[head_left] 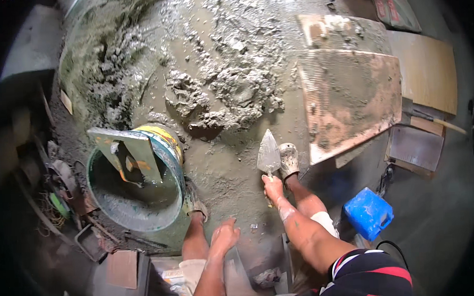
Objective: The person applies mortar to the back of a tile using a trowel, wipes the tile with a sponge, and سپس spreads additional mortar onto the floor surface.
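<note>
My right hand (273, 189) grips a pointing trowel (269, 156) by its handle. The trowel's grey, mortar-smeared blade points away from me, over the wet floor and beside my right shoe (289, 159). My left hand (225, 237) hangs over my left leg, its fingers curled in and nothing visible in them. Beyond the trowel lies a lumpy heap of wet grey mortar (242, 92). At the left stands a large round bucket (140, 222) with a murky interior. A plastering float (121, 136) with an orange-marked handle rests across its rim.
A ribbed, mortar-smeared board (351, 98) lies at the right, with a plain wooden board (429, 68) beyond it. Nearer me is a blue plastic jerrycan (369, 213). Bags (395, 6) lie at the far right. Assorted clutter and a cardboard piece (122, 269) line the left side.
</note>
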Available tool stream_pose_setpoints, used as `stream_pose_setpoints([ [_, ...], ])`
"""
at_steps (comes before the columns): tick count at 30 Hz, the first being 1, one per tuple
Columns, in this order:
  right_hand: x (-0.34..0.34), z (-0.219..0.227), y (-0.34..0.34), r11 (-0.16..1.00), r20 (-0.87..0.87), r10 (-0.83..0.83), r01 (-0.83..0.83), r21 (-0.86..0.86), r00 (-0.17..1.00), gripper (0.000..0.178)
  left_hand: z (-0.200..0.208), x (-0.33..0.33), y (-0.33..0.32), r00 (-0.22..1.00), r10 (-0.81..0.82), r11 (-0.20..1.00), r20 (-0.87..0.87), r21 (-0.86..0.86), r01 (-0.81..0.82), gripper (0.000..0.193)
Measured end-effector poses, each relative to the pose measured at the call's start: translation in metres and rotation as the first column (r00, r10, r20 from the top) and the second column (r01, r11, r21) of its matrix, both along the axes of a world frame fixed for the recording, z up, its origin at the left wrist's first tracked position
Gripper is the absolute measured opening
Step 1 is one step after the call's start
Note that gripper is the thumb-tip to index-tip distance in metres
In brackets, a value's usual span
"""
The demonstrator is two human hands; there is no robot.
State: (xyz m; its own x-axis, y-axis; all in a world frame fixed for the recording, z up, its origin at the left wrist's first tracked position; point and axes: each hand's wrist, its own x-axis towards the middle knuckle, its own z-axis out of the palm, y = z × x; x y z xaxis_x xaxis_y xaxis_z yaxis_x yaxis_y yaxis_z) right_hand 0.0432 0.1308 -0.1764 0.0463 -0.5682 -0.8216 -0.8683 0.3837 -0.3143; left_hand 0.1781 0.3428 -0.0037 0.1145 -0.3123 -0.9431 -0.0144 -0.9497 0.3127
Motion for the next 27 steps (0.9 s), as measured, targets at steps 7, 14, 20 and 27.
stream_pose_setpoints([
  [7, 0.118, -0.103, -0.048, 0.518, 0.006, 0.825, -0.751, -0.409, 0.565, 0.017, 0.008, 0.051, -0.015, 0.818, 0.463, 0.835, -0.342, -0.142, -0.532, 0.05],
  [14, 0.207, -0.035, -0.045, 0.986, 0.268, 0.119, -0.146, 0.081, 0.956, 0.01, -0.005, 0.04, -0.021, 0.873, 0.406, 0.881, -0.268, -0.138, -0.452, 0.048],
  [20, 0.216, 0.004, -0.019, 0.841, 0.099, 0.439, -0.37, -0.395, 0.893, 0.016, -0.011, 0.043, -0.031, 0.831, 0.461, 0.856, -0.312, -0.089, -0.508, 0.048],
  [27, 0.252, 0.019, -0.008, 0.708, -0.086, 0.605, -0.585, -0.396, 0.791, 0.036, -0.007, 0.057, -0.043, 0.824, 0.449, 0.853, -0.345, -0.111, -0.511, 0.045],
])
